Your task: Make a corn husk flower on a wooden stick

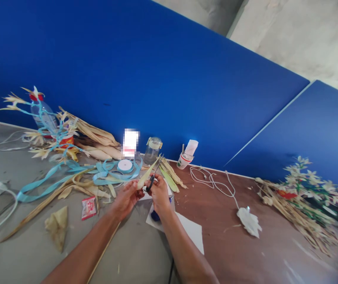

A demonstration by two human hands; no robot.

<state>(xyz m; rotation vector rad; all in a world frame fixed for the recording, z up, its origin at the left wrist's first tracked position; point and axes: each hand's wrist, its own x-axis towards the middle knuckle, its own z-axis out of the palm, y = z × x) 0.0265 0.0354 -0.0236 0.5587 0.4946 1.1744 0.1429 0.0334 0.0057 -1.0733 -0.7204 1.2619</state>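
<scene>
A pale husk strip (145, 177), pinched in the left hand's (129, 197) fingers, is just beside the scissors (150, 183), whose handles the right hand (160, 193) grips. Right of the scissors spreads brown tabletop (216, 221), its far edge meeting a blue panel (169, 86). Beyond them stand a lidded jar (152, 156) and a cup (183, 161) holding white paper (191, 147).

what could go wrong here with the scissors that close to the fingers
The scissors in the right hand are right by the left hand, so a slip might nick a finger. The husk piece in the left hand looks thin and could tear or be cut unevenly. The loose blue ribbon lies in loops among other husks and may tangle or snag.
</scene>
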